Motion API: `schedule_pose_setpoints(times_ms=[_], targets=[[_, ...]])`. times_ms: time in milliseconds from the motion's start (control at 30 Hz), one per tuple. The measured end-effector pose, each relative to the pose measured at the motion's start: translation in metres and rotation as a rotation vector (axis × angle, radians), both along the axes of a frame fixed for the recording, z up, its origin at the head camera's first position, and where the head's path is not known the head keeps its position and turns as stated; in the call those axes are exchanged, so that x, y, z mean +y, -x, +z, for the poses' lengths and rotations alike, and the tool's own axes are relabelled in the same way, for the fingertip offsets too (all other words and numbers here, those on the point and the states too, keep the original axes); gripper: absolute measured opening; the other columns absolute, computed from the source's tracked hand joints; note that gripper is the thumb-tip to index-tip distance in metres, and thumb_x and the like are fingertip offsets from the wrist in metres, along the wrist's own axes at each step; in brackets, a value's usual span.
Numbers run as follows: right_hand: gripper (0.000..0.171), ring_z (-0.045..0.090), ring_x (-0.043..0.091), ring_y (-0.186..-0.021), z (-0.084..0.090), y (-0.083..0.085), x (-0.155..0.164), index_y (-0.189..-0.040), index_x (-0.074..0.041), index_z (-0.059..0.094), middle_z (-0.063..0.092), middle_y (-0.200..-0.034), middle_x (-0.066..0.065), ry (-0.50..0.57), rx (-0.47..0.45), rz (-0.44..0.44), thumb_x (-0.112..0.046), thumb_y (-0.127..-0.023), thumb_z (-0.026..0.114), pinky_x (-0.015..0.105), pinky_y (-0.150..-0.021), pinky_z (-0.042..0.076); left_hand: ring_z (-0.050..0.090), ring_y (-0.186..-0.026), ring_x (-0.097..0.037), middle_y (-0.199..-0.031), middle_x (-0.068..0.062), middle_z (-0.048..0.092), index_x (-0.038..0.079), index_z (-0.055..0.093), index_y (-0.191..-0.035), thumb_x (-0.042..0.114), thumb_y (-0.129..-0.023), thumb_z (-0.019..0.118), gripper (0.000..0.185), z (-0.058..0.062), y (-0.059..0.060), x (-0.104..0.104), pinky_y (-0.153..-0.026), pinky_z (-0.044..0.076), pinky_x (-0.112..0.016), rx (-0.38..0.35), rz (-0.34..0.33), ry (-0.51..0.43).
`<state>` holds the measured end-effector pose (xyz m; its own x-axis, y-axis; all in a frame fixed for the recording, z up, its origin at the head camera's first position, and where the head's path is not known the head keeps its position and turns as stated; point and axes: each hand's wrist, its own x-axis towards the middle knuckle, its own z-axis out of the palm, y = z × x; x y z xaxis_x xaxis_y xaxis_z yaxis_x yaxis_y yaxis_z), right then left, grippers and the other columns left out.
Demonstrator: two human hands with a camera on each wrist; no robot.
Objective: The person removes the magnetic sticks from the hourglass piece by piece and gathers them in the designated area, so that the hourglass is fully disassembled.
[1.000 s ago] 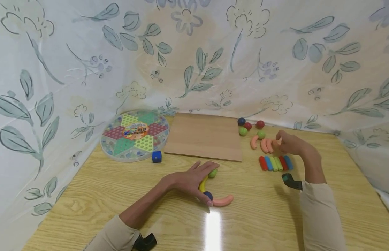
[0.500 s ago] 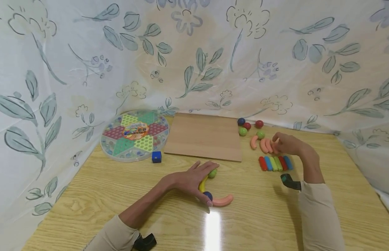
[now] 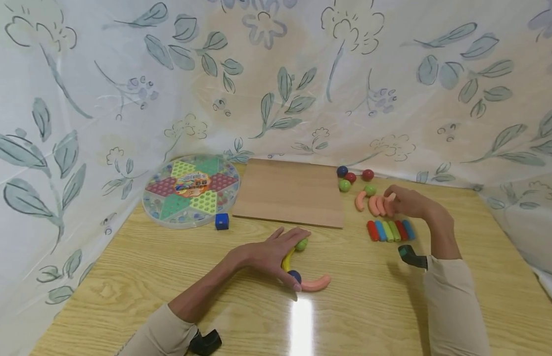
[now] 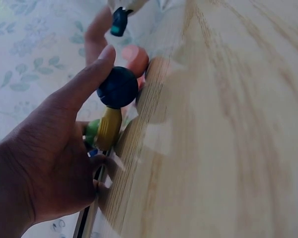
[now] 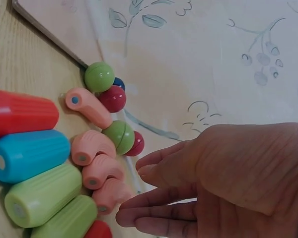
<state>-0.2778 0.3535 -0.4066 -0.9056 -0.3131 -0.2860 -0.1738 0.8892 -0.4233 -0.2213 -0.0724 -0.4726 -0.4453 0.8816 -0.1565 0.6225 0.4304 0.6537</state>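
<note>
Overhead, the left hand (image 3: 269, 254) lies flat with straight fingers over a yellow curved piece (image 3: 287, 260), a blue ball (image 3: 295, 276) and a green ball (image 3: 301, 244). The game board (image 3: 191, 190) has a centre label too small to read. Closer in, the left wrist view shows fingertips touching that ball. Beside the pink curved pieces (image 5: 97, 163), the right hand (image 5: 223, 183) hovers relaxed, seemingly holding nothing.

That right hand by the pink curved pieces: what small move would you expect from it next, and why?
Probably a short reach down to pinch the nearest pink curved plastic piece. The right hand hovers open beside the cluster, its fingertips almost at that piece but holding nothing. Meanwhile the left hand rests on a chain of yellow curved piece, dark blue ball and pink piece, which looks unfinished.
</note>
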Motion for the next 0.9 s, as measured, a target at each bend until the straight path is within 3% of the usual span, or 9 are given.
schedule_pose_setpoints(times_ms=[133,300,500,633,833,900], targets=[[0.033,0.067,0.035,-0.094,0.010,-0.002,-0.004,-0.132,0.010,0.048,0.070,-0.106,0.028,-0.026,0.025,0.012,-0.003,-0.101,0.050,0.053,-0.083,0.056,0.005,-0.166,-0.024,-0.177,-0.007,0.010,0.017,0.005,-0.169,0.063,-0.083,0.079,0.122,0.005,-0.002,0.001,-0.132,-0.005,-0.058,-0.003,0.006,0.015],[0.033,0.067,0.033,-0.095,0.024,-0.009,-0.014,-0.133,0.010,0.048,0.069,-0.111,0.028,0.002,0.022,0.046,-0.006,-0.104,0.053,0.046,-0.081,0.056,0.008,-0.166,-0.023,-0.177,-0.006,0.012,0.018,0.006,-0.169,0.052,-0.084,0.082,0.119,0.008,-0.003,0.002,-0.133,-0.003,-0.057,0.014,0.020,0.035],[0.037,0.062,0.029,-0.107,0.042,-0.026,-0.047,-0.136,-0.002,0.051,0.064,-0.121,0.018,0.083,-0.141,0.119,-0.023,-0.107,0.058,0.042,-0.087,0.053,0.008,-0.166,-0.023,-0.177,-0.005,0.009,0.017,0.001,-0.169,0.052,-0.084,0.083,0.123,0.009,-0.004,0.000,-0.133,-0.003,-0.056,0.024,0.026,0.052],[0.040,0.060,0.025,-0.110,0.055,-0.040,-0.079,-0.135,-0.007,0.056,0.065,-0.121,0.012,0.023,-0.200,0.213,-0.029,-0.103,0.066,0.039,-0.089,0.052,0.005,-0.166,-0.023,-0.178,-0.005,0.005,0.019,-0.004,-0.169,0.052,-0.085,0.083,0.125,0.008,-0.004,-0.001,-0.133,-0.004,-0.054,0.006,0.038,0.062],[0.035,0.060,0.012,-0.094,0.060,-0.062,-0.133,-0.126,-0.013,0.065,0.069,-0.110,0.002,-0.084,-0.251,0.341,-0.028,-0.096,0.076,0.030,-0.082,0.049,0.005,-0.166,-0.026,-0.178,-0.006,0.006,0.021,-0.003,-0.169,0.052,-0.083,0.085,0.127,0.010,-0.004,-0.002,-0.134,-0.001,-0.052,-0.034,0.069,0.057],[0.035,0.063,0.010,-0.090,0.056,-0.068,-0.151,-0.121,-0.012,0.066,0.069,-0.109,0.003,-0.082,-0.297,0.390,-0.027,-0.092,0.080,0.029,-0.080,0.052,0.010,-0.165,-0.029,-0.177,-0.007,0.011,0.020,0.002,-0.169,0.051,-0.082,0.087,0.126,0.012,-0.003,-0.003,-0.134,0.007,-0.053,-0.044,0.085,0.046]])
